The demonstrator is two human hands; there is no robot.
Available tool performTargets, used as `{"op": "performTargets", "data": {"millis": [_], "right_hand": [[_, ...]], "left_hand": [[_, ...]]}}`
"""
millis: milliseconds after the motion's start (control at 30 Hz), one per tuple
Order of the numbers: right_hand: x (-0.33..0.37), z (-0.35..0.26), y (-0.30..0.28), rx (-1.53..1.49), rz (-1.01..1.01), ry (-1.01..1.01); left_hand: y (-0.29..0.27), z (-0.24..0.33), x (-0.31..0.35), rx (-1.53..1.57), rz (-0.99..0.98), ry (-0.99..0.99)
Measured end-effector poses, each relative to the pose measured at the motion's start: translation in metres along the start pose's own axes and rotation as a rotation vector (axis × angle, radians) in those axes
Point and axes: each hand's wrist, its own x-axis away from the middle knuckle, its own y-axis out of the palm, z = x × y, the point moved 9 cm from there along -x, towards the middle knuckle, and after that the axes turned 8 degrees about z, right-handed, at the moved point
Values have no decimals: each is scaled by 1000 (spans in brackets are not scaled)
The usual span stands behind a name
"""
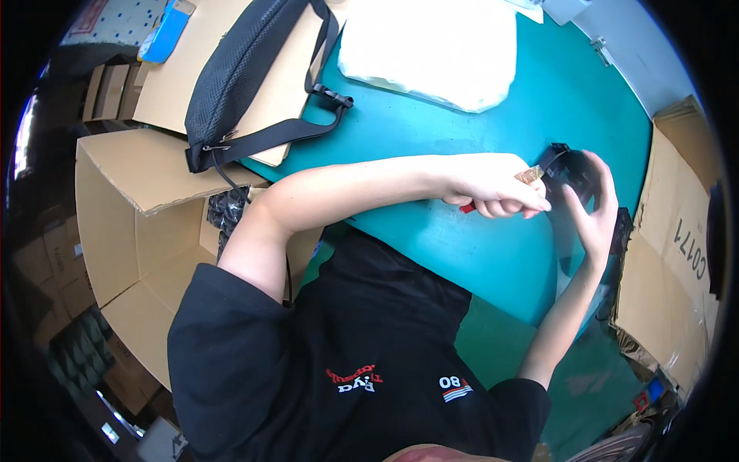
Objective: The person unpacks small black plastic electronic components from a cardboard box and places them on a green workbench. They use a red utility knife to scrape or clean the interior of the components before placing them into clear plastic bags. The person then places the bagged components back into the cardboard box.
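Observation:
My left hand (499, 189) is closed in a fist around a slim tool. A tan, tape-like end of the tool (530, 175) sticks out above the thumb side, and a bit of red shows under the fingers; the rest is hidden. Just to the right, my right hand (596, 212) curves its thumb and fingers around a dark item in clear plastic film (566, 171). The film hangs down below the item toward the table edge. The tan end of the tool sits close to the item; whether they touch, I cannot tell.
A teal tabletop (400, 223) lies beneath my hands. Beyond it is a white plastic bag (427, 54). A black waist bag (246, 73) rests on cardboard at the left. Open cardboard boxes stand at the left (115, 208) and right (666, 254) sides of the table.

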Motion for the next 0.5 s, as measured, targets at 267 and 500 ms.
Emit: {"op": "performTargets", "data": {"millis": [267, 500], "right_hand": [[25, 29, 1, -322, 48, -40], [29, 21, 4, -344, 71, -103]], "left_hand": [[18, -10, 0, 305, -138, -48], [53, -22, 19, 439, -332, -163]]}}
